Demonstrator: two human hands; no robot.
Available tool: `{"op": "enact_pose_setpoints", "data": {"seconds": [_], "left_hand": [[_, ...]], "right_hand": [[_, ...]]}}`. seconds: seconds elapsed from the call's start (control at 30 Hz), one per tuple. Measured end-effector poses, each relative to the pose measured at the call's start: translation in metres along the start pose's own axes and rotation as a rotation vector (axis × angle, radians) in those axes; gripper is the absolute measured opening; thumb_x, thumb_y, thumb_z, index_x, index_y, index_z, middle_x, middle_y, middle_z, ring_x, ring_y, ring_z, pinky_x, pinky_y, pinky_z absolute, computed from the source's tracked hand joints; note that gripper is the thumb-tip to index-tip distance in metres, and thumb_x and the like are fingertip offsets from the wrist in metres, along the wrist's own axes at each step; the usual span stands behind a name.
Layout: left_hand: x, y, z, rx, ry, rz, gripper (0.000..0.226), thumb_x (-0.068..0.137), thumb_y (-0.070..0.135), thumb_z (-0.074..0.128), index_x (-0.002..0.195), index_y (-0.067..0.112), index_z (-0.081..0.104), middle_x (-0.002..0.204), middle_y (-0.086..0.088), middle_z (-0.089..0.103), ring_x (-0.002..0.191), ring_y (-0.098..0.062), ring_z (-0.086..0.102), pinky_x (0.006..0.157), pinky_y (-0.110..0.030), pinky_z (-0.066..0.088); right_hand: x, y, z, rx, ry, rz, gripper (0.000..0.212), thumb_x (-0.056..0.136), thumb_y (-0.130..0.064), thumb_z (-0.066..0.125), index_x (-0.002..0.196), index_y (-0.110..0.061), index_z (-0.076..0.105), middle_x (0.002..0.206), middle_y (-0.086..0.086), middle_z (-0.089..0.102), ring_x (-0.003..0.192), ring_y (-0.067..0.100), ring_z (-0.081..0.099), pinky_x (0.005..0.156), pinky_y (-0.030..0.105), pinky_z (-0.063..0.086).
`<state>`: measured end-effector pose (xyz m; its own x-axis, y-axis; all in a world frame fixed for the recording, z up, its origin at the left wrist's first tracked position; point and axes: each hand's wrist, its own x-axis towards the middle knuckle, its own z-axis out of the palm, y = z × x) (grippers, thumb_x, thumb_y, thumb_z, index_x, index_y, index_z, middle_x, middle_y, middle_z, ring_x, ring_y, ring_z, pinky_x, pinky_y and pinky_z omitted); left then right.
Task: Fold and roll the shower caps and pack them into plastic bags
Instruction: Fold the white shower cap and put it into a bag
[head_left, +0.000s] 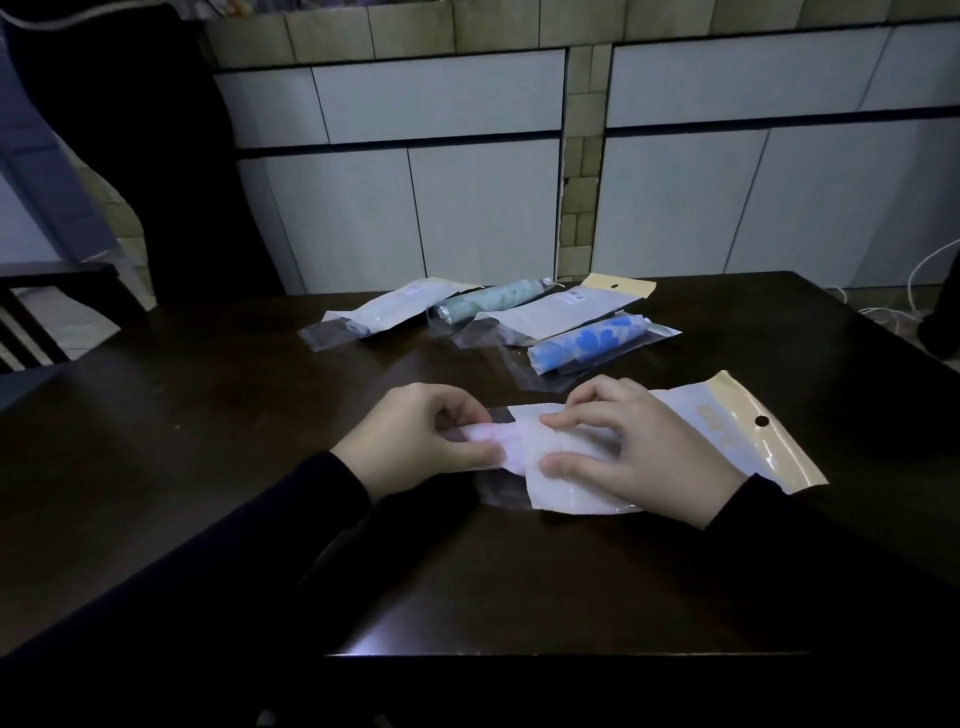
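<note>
A rolled pale pink shower cap (501, 446) lies partly inside the open mouth of a plastic bag (737, 436) with a cream header, flat on the dark table (260, 467). My left hand (415, 441) pinches the roll's free end between thumb and fingers. My right hand (639, 447) presses on the bag, thumb and fingers around the part of the roll inside it. The far end of the roll is hidden under my right hand.
Further back lie several other bags: one with a white roll (384, 312), one with a green patterned roll (488, 301), a flat bag (561, 312), one with a blue patterned roll (592, 340). A chair (47, 312) stands left; a person in dark clothes (130, 130) stands beyond.
</note>
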<state>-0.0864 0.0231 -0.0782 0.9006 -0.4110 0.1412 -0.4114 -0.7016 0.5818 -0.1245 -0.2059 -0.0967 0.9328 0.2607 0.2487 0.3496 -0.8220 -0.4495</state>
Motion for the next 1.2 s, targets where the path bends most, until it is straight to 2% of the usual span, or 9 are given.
{"op": "enact_pose_setpoints", "data": {"seconds": [0.13,0.23,0.37,0.5,0.63,0.93,1.03,1.13,1.2], "left_hand": [[0.001,-0.006,-0.018,-0.035,-0.033,-0.217,0.031,0.074,0.054,0.073,0.08,0.024,0.07,0.065,0.01,0.064,0.052,0.0,0.051,0.05,-0.01,0.039],[0.0,-0.008,-0.024,-0.104,-0.087,-0.349,0.044,0.084,0.055,0.062,0.072,0.012,0.067,0.049,0.005,0.061,0.04,-0.007,0.048,0.046,-0.017,0.04],[0.0,-0.001,-0.015,-0.154,-0.058,-0.321,0.031,0.084,0.044,0.069,0.077,0.013,0.072,0.053,0.001,0.063,0.039,-0.009,0.045,0.043,-0.015,0.037],[0.003,0.005,-0.003,-0.165,-0.091,-0.272,0.014,0.085,0.036,0.071,0.084,0.021,0.073,0.052,0.005,0.063,0.041,-0.002,0.047,0.046,-0.013,0.037],[0.005,0.0,-0.008,-0.228,-0.058,-0.308,0.013,0.077,0.027,0.08,0.083,0.02,0.072,0.054,0.002,0.064,0.044,-0.005,0.05,0.05,-0.017,0.039],[0.008,0.018,0.012,-0.367,-0.116,-0.236,0.005,0.086,0.017,0.072,0.089,0.014,0.074,0.048,0.003,0.059,0.036,-0.004,0.039,0.039,-0.01,0.032],[0.011,-0.001,0.003,-0.311,-0.001,-0.188,0.004,0.086,0.021,0.071,0.087,0.023,0.074,0.068,0.006,0.071,0.046,-0.001,0.047,0.048,-0.009,0.037],[0.009,-0.025,0.004,0.067,0.211,-0.068,0.007,0.087,0.028,0.068,0.092,0.029,0.072,0.087,0.013,0.067,0.069,0.002,0.054,0.07,-0.015,0.039],[0.005,-0.034,0.011,0.223,0.218,0.015,0.015,0.088,0.032,0.065,0.101,0.027,0.071,0.1,0.011,0.063,0.087,-0.006,0.053,0.081,-0.019,0.038]], "right_hand": [[-0.003,0.008,-0.009,0.029,-0.152,-0.015,0.045,0.088,-0.049,0.058,0.132,-0.045,0.05,0.117,-0.021,0.04,0.114,-0.003,0.035,0.1,0.019,0.03],[-0.002,0.009,-0.004,-0.017,-0.106,-0.011,0.048,0.085,-0.051,0.061,0.132,-0.049,0.049,0.117,-0.022,0.039,0.114,-0.003,0.033,0.1,0.02,0.029],[0.001,0.006,0.002,-0.055,-0.06,-0.015,0.05,0.086,-0.052,0.061,0.133,-0.048,0.048,0.114,-0.023,0.039,0.112,-0.003,0.034,0.095,0.017,0.03],[0.001,0.002,0.0,-0.106,-0.001,0.0,0.053,0.085,-0.054,0.061,0.135,-0.043,0.048,0.116,-0.019,0.044,0.115,0.004,0.039,0.104,0.031,0.035],[-0.004,-0.001,0.002,-0.243,0.156,0.073,0.057,0.077,-0.065,0.062,0.128,-0.042,0.054,0.121,-0.014,0.048,0.118,0.008,0.038,0.099,0.03,0.031],[-0.003,-0.003,0.005,-0.265,0.113,0.088,0.05,0.08,-0.068,0.055,0.122,-0.041,0.057,0.116,-0.016,0.052,0.112,0.009,0.041,0.095,0.029,0.027],[-0.003,-0.003,0.005,-0.282,0.116,0.116,0.051,0.08,-0.069,0.053,0.124,-0.042,0.056,0.119,-0.016,0.051,0.114,0.009,0.04,0.096,0.03,0.028],[-0.003,-0.005,0.006,-0.306,0.107,0.14,0.052,0.082,-0.069,0.051,0.126,-0.043,0.054,0.122,-0.015,0.049,0.118,0.009,0.038,0.1,0.032,0.027],[-0.003,-0.007,0.005,-0.31,0.1,0.149,0.051,0.083,-0.068,0.051,0.128,-0.043,0.053,0.125,-0.014,0.049,0.12,0.01,0.037,0.102,0.033,0.027]]}}
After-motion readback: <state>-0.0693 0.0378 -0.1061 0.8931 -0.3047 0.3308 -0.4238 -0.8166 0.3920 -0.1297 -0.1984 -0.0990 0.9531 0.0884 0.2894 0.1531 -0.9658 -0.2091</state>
